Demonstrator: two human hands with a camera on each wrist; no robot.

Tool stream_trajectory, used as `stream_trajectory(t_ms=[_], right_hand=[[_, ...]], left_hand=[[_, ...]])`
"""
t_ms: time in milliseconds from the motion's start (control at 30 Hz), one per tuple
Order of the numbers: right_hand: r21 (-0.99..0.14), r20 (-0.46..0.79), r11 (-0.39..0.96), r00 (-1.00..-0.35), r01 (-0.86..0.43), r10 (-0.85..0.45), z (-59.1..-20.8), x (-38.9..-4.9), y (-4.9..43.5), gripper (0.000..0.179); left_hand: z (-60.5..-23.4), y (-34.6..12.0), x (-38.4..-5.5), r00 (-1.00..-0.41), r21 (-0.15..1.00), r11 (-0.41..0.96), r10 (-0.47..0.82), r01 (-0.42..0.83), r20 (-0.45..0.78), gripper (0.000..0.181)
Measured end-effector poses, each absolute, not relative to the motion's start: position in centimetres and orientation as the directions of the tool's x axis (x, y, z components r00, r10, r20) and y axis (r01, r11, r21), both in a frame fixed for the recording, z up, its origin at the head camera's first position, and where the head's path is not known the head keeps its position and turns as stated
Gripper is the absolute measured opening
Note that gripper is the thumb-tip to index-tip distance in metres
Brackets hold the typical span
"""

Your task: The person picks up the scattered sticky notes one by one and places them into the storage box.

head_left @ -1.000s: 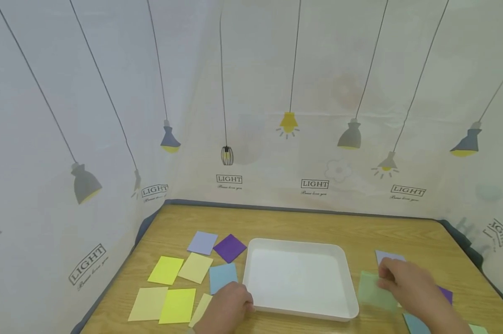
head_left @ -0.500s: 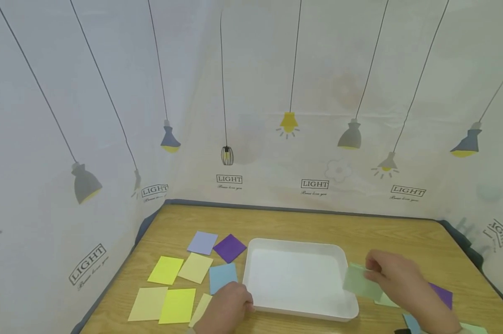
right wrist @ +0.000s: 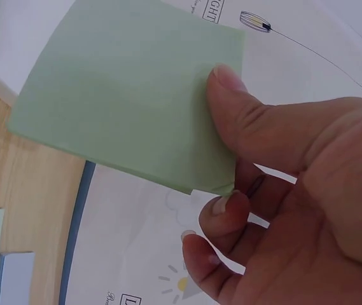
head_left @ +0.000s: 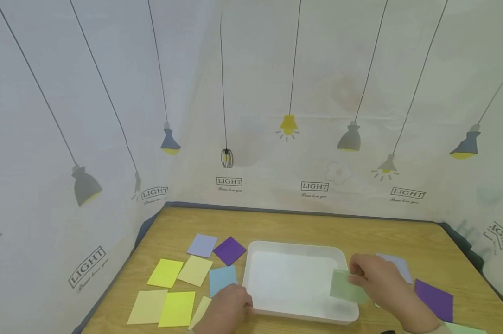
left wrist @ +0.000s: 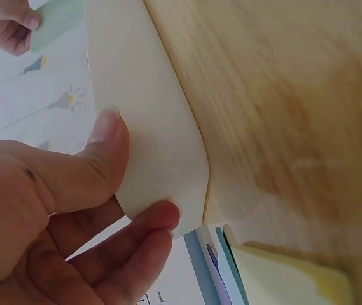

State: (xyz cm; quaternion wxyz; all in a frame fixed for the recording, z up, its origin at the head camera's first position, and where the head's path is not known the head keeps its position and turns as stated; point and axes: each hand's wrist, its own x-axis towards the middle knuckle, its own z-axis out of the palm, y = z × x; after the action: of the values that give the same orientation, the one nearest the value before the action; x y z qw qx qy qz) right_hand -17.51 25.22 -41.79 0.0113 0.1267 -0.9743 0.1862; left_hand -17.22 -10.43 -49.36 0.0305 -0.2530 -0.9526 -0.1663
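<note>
My right hand [head_left: 380, 284] pinches a pale green pad of sticky notes [head_left: 344, 285] by one edge, thumb on its face. The pad is tilted and overlaps the right end of a white rectangular tray [head_left: 290, 278] in the head view. Close up in the right wrist view, the green pad [right wrist: 126, 95] shows a thin layered edge, with a corner leaf slightly lifted. My left hand [head_left: 227, 308] grips the tray's near left corner. In the left wrist view the thumb lies along the tray's wall [left wrist: 152, 114], and the fingertips touch the corner below it.
Left of the tray lie a lavender note [head_left: 202, 245], a purple note [head_left: 229, 250], a blue note [head_left: 223, 279] and several yellow ones [head_left: 164, 272]. On the right are lavender [head_left: 397, 265], purple [head_left: 435, 299] and pale green notes [head_left: 464, 328]. A lamp-printed curtain [head_left: 268, 93] encloses the table.
My right hand has carried the green pad leftward from beside the tray to over its right end, uncovering the lavender and purple notes on the right. My left hand stays at the tray corner.
</note>
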Motion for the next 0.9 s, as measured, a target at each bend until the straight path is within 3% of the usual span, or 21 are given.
stream_trajectory(t_ms=[900], right_hand=[[-0.384, 0.04, 0.884, -0.961, -0.267, -0.273, -43.0, -18.0, 23.1, 0.022]], left_hand=[[-49.1, -10.6, -17.3, -0.857, 0.324, 0.794, 0.496, 0.514, 0.142, 0.01]])
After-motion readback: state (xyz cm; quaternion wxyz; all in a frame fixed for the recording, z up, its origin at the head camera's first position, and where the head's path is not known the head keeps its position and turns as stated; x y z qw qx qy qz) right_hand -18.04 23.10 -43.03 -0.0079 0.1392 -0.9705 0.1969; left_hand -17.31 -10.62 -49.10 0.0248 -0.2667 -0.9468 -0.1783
